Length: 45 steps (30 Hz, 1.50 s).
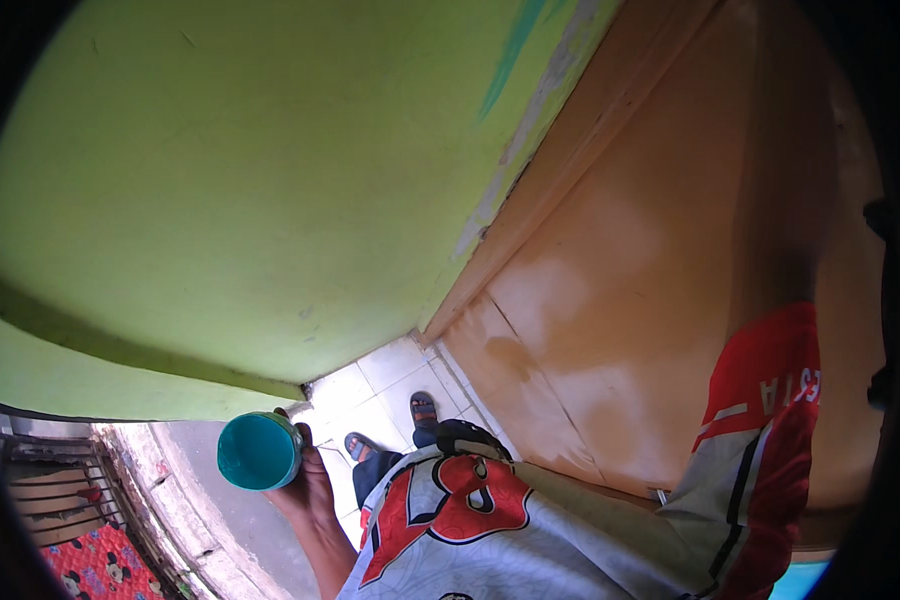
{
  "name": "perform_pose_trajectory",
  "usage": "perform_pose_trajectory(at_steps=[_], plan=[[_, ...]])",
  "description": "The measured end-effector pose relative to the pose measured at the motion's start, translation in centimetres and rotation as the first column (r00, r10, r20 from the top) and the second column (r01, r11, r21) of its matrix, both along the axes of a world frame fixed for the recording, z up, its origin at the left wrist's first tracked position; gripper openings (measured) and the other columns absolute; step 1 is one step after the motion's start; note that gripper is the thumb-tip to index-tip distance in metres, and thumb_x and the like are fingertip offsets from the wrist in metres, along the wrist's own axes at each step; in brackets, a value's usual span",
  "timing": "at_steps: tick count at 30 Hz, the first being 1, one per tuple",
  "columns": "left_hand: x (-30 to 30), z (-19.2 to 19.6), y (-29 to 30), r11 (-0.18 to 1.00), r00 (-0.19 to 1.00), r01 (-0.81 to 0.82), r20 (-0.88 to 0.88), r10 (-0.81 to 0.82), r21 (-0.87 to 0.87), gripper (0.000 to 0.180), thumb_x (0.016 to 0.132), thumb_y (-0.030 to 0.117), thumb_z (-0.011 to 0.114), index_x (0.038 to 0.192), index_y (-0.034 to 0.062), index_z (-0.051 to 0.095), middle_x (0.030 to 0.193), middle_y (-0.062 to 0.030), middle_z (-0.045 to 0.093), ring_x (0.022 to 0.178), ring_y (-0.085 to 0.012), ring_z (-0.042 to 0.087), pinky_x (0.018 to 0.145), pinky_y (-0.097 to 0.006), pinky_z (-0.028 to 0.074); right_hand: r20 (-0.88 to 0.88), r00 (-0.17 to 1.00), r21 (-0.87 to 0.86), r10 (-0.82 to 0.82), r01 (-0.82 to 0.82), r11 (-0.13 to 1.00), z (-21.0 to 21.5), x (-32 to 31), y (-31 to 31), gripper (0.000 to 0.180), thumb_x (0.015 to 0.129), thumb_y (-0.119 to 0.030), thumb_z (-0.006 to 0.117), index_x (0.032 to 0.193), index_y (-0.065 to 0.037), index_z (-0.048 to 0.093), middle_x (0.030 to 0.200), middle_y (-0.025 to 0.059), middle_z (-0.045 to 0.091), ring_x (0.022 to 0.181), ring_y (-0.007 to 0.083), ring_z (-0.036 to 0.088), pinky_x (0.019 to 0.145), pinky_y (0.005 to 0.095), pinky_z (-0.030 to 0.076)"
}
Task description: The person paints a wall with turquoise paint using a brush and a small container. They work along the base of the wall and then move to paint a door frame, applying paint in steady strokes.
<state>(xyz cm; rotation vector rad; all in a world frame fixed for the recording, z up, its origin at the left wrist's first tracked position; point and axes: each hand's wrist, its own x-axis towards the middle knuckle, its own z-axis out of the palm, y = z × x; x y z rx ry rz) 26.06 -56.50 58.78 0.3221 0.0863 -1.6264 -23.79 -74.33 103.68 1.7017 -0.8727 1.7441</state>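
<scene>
My left hand (308, 482) is wrapped round a teal cup (259, 452), its fingers at the cup's right side. The cup's mouth faces me and its inside looks teal; I cannot make out whether it holds anything. On the right, my right arm (785, 200) stretches up along a brown door (610, 300), out of a red and white sleeve (765, 390). The forearm is dark and runs off the top of the picture, so the right hand does not show.
A light green wall (240, 200) fills the left, meeting a brown door frame (560, 165). White floor tiles (385, 365) lie under my sandalled feet (423, 408). At lower left are a concrete ledge (165, 490), a slatted wooden bench (55, 505) and a red patterned cloth (100, 565).
</scene>
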Motion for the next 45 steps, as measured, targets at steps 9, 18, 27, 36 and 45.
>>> perform_pose_trajectory(at_steps=[9,18,27,36,45], plan=[[-2.1,5.6,-2.0,0.989,0.956,-0.106,0.283,0.074,0.1,0.041,0.102,0.04,0.058,0.117,0.0034,0.067,0.106,-0.0174,0.072,0.09,-0.0327,0.072,0.077,-0.048,0.065,-0.156,0.986,0.045,0.051,-0.045,0.998,-10.8,4.2,3.5,0.037,0.083,0.017,0.071,0.111,-0.006,0.076,0.119,0.0112,0.076,0.116,0.0269,0.071,0.1,0.0366,0.057],[-3.3,8.4,-2.2,0.996,0.944,0.046,0.323,-0.066,0.071,0.039,0.104,0.039,0.053,0.114,0.0032,0.065,0.101,-0.0147,0.071,0.084,-0.0277,0.07,0.073,-0.04,0.065,-0.009,0.986,0.33,0.164,-0.152,0.931,5.2,1.8,5.2,0.02,0.09,0.004,0.072,0.108,-0.005,0.077,0.105,0.0068,0.077,0.09,0.0153,0.068,0.084,0.0298,0.054],[-4.6,8.5,-2.0,0.988,0.992,0.105,0.062,-0.113,0.117,0.043,0.103,0.044,0.056,0.117,0.0049,0.067,0.106,-0.0144,0.072,0.09,-0.0307,0.071,0.075,-0.046,0.065,-0.01,0.991,-0.144,-0.135,0.132,0.981,14.3,2.4,1.9,0.023,0.091,-0.009,0.074,0.114,-0.009,0.078,0.095,0.0114,0.078,0.078,0.0145,0.067,0.076,0.0317,0.054],[-3.2,6.9,-2.7,0.994,0.994,0.08,0.07,-0.086,0.08,0.048,0.101,0.049,0.054,0.121,0.0067,0.066,0.108,-0.0161,0.072,0.088,-0.0331,0.072,0.073,-0.043,0.066,0.21,0.977,0.359,-0.039,-0.04,0.932,-20.0,6.1,6.6,0.034,0.085,0.007,0.07,0.113,-0.011,0.077,0.12,0.0098,0.077,0.095,0.0176,0.074,0.078,0.0265,0.057],[-3.7,7.1,-4.5,0.993,0.978,0.079,0.187,-0.095,0.091,0.04,0.103,0.041,0.053,0.112,0.0035,0.065,0.101,-0.0147,0.07,0.086,-0.03,0.071,0.073,-0.041,0.065,0.012,0.976,0.045,-0.219,0.219,0.975,-4.3,3.5,4.6,0.03,0.085,0.001,0.071,0.113,-0.009,0.074,0.112,0.0097,0.078,0.075,0.0215,0.073,0.066,0.0301,0.058]])
